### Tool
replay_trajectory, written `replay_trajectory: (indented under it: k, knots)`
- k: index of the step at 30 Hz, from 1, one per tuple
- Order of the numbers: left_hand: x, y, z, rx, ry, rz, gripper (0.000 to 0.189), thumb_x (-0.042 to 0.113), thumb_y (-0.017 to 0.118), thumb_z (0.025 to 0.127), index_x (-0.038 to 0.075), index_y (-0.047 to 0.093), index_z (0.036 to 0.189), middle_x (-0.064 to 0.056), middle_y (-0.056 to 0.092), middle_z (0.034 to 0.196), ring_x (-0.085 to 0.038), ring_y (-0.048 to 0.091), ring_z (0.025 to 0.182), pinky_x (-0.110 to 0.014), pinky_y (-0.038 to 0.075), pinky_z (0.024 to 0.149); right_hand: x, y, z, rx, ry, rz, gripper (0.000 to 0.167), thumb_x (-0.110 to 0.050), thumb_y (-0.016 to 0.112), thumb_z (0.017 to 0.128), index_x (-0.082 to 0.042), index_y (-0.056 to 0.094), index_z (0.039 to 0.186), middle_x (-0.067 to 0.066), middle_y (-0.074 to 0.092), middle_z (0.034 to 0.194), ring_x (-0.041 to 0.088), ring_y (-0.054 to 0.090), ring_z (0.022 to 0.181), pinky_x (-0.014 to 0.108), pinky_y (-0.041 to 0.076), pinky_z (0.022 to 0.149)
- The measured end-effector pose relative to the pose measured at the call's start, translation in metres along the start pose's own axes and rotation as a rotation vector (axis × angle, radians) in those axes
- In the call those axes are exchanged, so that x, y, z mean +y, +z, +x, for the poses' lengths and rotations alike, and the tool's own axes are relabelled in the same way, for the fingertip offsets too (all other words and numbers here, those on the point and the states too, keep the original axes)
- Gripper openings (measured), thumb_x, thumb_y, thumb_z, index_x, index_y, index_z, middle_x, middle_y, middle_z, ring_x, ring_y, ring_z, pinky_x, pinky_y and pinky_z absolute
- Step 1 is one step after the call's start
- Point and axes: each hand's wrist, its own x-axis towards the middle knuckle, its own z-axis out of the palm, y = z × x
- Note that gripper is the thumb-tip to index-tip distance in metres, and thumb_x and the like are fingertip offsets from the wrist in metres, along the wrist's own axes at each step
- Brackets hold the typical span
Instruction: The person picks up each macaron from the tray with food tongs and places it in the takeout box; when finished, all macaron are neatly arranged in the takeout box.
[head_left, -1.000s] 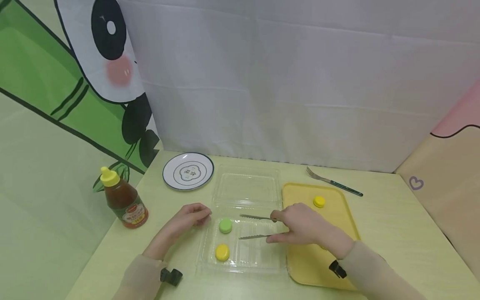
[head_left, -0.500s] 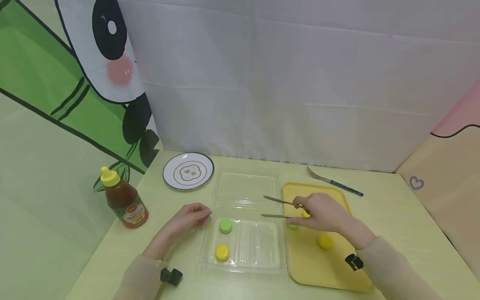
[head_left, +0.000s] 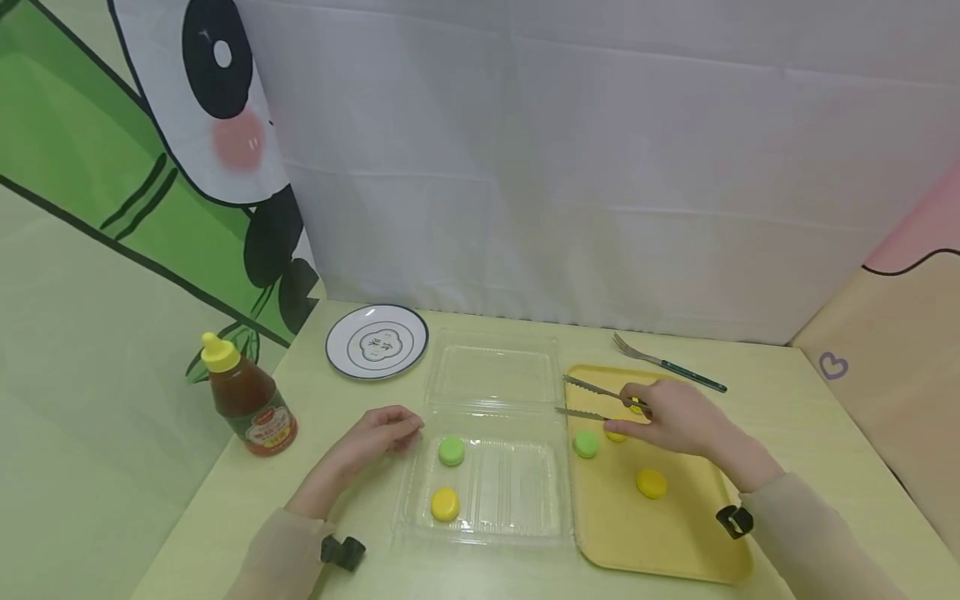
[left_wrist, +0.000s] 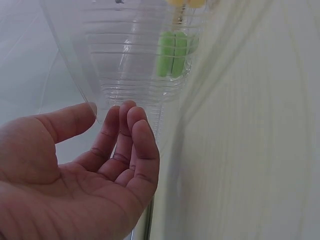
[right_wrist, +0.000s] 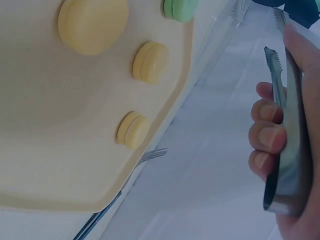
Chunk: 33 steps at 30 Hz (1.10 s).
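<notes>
My right hand (head_left: 678, 417) grips metal tongs (head_left: 592, 387) over the yellow tray (head_left: 645, 542). The tongs' toothed tips stand apart with nothing between them, pointing left. On the tray lie a green macaron (head_left: 587, 443) and several yellow ones, such as the nearest yellow macaron (head_left: 652, 483); two others are partly covered by my fingers. The hinged clear plastic container (head_left: 525, 508) lies open left of the tray, holding one green macaron (head_left: 452, 451) and one yellow macaron (head_left: 445, 505). At its left edge, my left hand (left_wrist: 100, 165) has the rim between thumb and curled fingertips.
A white plate with a blue rim (head_left: 348, 346) sits at the back left. Near the left table edge stands a sauce bottle (head_left: 251, 408) with a yellow cap. Behind the tray lies a fork (head_left: 682, 372) with a green handle.
My right hand has moved right and back with the tongs, from over the container to over the tray, uncovering macarons there. My left hand has stayed at the container.
</notes>
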Motion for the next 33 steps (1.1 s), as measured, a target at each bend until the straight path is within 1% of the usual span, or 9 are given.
replay_trajectory:
  k: [4, 6, 7, 11, 15, 20, 25, 30, 33]
  knots:
    - [-0.001, 0.0, 0.0, 0.006, -0.01, -0.008, 0.027, 0.021, 0.059, 0.101, -0.004, 0.065, 0.108, -0.006, 0.063, 0.088, -0.018, 0.057, 0.084, -0.032, 0.048, 0.08, 0.008, -0.003, -0.004, -0.009, 0.033, 0.02, 0.039, -0.054, 0.069, 0.089, -0.015, 0.067, 0.095, -0.016, 0.051, 0.059, -0.001, 0.039, 0.051, 0.025, 0.041, 0.056]
    - [-0.001, 0.0, 0.0, 0.005, -0.009, -0.008, 0.027, 0.02, 0.058, 0.101, -0.005, 0.065, 0.108, -0.006, 0.063, 0.088, -0.018, 0.057, 0.084, -0.032, 0.048, 0.08, 0.011, -0.005, -0.006, -0.014, 0.05, 0.032, 0.042, -0.054, 0.069, 0.09, -0.013, 0.068, 0.097, -0.016, 0.054, 0.062, 0.0, 0.042, 0.052, 0.025, 0.042, 0.057]
    - [-0.001, 0.0, 0.0, 0.005, -0.01, -0.009, 0.027, 0.02, 0.059, 0.1, -0.005, 0.065, 0.108, -0.006, 0.063, 0.088, -0.019, 0.057, 0.084, -0.032, 0.048, 0.08, 0.013, -0.005, -0.007, -0.013, 0.055, 0.036, 0.042, -0.053, 0.069, 0.09, -0.011, 0.069, 0.098, -0.016, 0.055, 0.063, 0.0, 0.042, 0.052, 0.025, 0.042, 0.056]
    - [-0.002, 0.0, 0.001, 0.007, -0.015, -0.007, 0.027, 0.02, 0.059, 0.1, -0.005, 0.065, 0.108, -0.006, 0.063, 0.088, -0.018, 0.057, 0.084, -0.032, 0.048, 0.08, 0.021, -0.005, -0.013, -0.003, 0.08, 0.038, 0.04, -0.049, 0.072, 0.089, -0.011, 0.068, 0.097, -0.015, 0.044, 0.054, 0.001, 0.035, 0.049, 0.023, 0.034, 0.05]
    - [-0.002, 0.0, 0.002, 0.009, -0.023, -0.002, 0.028, 0.022, 0.059, 0.101, -0.004, 0.065, 0.108, -0.006, 0.064, 0.089, -0.017, 0.057, 0.084, -0.031, 0.048, 0.08, 0.032, -0.002, -0.019, 0.003, 0.109, 0.016, 0.039, -0.05, 0.072, 0.088, -0.012, 0.068, 0.096, -0.013, 0.039, 0.052, 0.001, 0.031, 0.049, 0.023, 0.031, 0.049]
    - [-0.002, 0.0, 0.002, 0.014, -0.024, -0.007, 0.028, 0.022, 0.06, 0.1, -0.003, 0.066, 0.108, -0.006, 0.064, 0.089, -0.017, 0.057, 0.084, -0.031, 0.048, 0.079, 0.044, 0.0, -0.027, 0.007, 0.138, 0.001, 0.042, -0.05, 0.072, 0.088, -0.01, 0.068, 0.096, -0.012, 0.042, 0.055, 0.004, 0.036, 0.05, 0.025, 0.034, 0.051]
    - [0.0, 0.0, 0.0, 0.002, -0.001, -0.004, 0.03, 0.023, 0.059, 0.101, -0.005, 0.064, 0.11, -0.006, 0.064, 0.089, -0.018, 0.057, 0.084, -0.033, 0.049, 0.081, 0.055, 0.0, -0.033, -0.009, 0.171, -0.003, 0.043, -0.052, 0.071, 0.088, -0.009, 0.068, 0.096, -0.011, 0.047, 0.057, 0.005, 0.04, 0.051, 0.027, 0.037, 0.053]
    - [0.0, 0.0, -0.001, 0.0, 0.005, -0.007, 0.03, 0.023, 0.059, 0.101, -0.006, 0.064, 0.11, -0.007, 0.064, 0.09, -0.018, 0.058, 0.085, -0.033, 0.049, 0.081, 0.061, 0.001, -0.037, -0.022, 0.189, -0.005, 0.044, -0.051, 0.071, 0.088, -0.008, 0.069, 0.097, -0.011, 0.053, 0.062, 0.006, 0.042, 0.053, 0.028, 0.039, 0.054]
    - [-0.001, 0.0, 0.0, 0.0, 0.002, -0.007, 0.03, 0.022, 0.058, 0.101, -0.005, 0.064, 0.11, -0.007, 0.064, 0.09, -0.018, 0.058, 0.085, -0.032, 0.049, 0.081, 0.064, 0.001, -0.04, -0.039, 0.198, 0.002, 0.045, -0.052, 0.07, 0.089, -0.008, 0.069, 0.098, -0.011, 0.053, 0.064, 0.006, 0.043, 0.054, 0.028, 0.039, 0.054]
